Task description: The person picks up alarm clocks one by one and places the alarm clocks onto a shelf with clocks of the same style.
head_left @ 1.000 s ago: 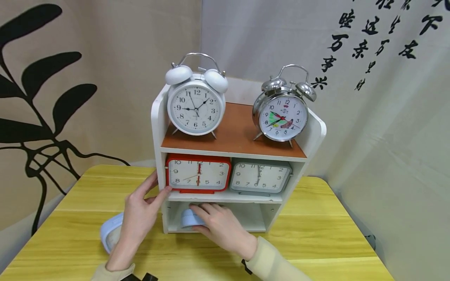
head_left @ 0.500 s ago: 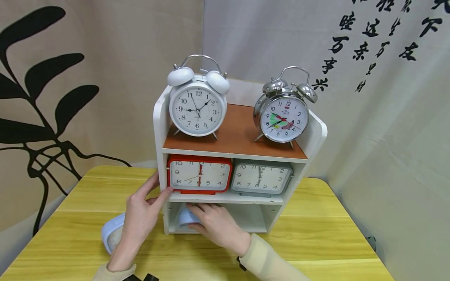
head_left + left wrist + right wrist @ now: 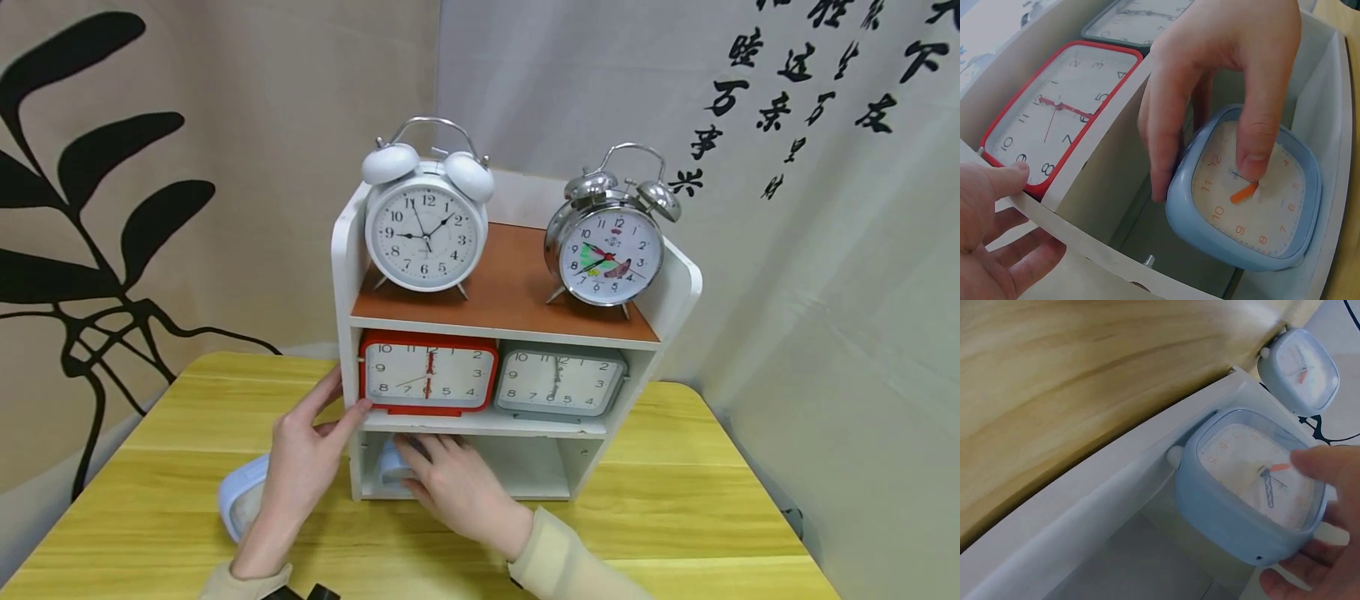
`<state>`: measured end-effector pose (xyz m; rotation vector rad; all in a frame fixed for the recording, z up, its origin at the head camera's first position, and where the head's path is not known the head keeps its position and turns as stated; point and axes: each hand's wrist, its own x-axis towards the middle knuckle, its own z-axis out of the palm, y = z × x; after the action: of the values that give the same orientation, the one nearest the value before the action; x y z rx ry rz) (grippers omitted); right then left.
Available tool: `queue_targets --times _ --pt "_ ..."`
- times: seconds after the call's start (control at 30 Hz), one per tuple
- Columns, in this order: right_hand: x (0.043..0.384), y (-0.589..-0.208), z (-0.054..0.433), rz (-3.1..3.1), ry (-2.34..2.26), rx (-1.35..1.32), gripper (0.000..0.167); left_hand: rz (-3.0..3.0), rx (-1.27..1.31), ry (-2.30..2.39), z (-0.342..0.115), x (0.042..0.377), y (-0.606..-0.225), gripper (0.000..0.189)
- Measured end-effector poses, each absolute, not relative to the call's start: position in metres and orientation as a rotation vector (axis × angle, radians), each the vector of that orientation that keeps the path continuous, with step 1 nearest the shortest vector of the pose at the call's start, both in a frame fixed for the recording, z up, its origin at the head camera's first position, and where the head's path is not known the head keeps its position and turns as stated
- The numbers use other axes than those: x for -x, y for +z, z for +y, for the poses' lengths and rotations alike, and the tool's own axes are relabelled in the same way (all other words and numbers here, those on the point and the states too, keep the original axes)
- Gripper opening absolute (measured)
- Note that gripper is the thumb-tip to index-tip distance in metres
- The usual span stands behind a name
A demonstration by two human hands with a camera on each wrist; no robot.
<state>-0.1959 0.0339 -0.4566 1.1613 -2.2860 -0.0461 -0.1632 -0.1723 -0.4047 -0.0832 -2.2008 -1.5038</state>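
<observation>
My right hand (image 3: 459, 492) reaches into the bottom left of a small white shelf unit (image 3: 480, 427) and grips a pale blue alarm clock (image 3: 1235, 494). The right wrist view shows the thumb on its dial and the fingers behind its casing; the left wrist view shows it inside the compartment. My left hand (image 3: 307, 446) holds the unit's left side panel, thumb over the front edge by the red clock (image 3: 429, 372) and fingers along the outside. Another blue clock (image 3: 243, 498) stands on the table left of the unit, partly hidden by my left forearm.
On the middle shelf a grey-green clock (image 3: 560, 382) stands beside the red one. A white twin-bell clock (image 3: 426, 229) and a silver twin-bell clock (image 3: 611, 254) stand on the brown top shelf (image 3: 517, 271). The unit rests on a wooden table (image 3: 675, 500).
My right hand has moved slightly left and deeper with the blue clock, toward the compartment's left wall. My left hand keeps its place on the panel. The head view has shifted a little.
</observation>
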Motion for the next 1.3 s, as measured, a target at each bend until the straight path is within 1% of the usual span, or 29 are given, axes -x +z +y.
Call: queue_targets --times 0.23,0.43,0.6,0.9,1.13,1.3 --pt "0.1939 -0.4606 0.0337 -2.203 -0.106 -1.109 0.051 -2.203 0.084 -1.504 -0.1727 0.1632 -0.4039 0.057" --pt "0.1926 -0.4618 0.0336 -2.202 -0.035 -1.099 0.042 -2.208 0.072 -1.506 -0.1723 0.1629 -0.4040 0.057" --pt "0.1921 -0.4626 0.0354 -2.241 -0.044 -1.096 0.046 -2.209 0.082 -1.500 -0.1733 0.1627 -0.4044 0.057" --pt "0.1943 -0.4629 0.0334 -2.267 -0.131 -1.068 0.043 -2.200 0.102 -1.490 -0.1735 0.1631 -0.4048 0.057" --pt "0.1961 -0.4630 0.0294 -2.291 -0.166 -1.065 0.049 -2.200 0.096 -1.488 -0.1736 0.1629 -0.4052 0.058" --pt "0.1980 -0.4640 0.0265 -2.297 -0.179 -1.056 0.049 -2.198 0.096 -1.485 -0.1735 0.1630 -0.4062 0.057"
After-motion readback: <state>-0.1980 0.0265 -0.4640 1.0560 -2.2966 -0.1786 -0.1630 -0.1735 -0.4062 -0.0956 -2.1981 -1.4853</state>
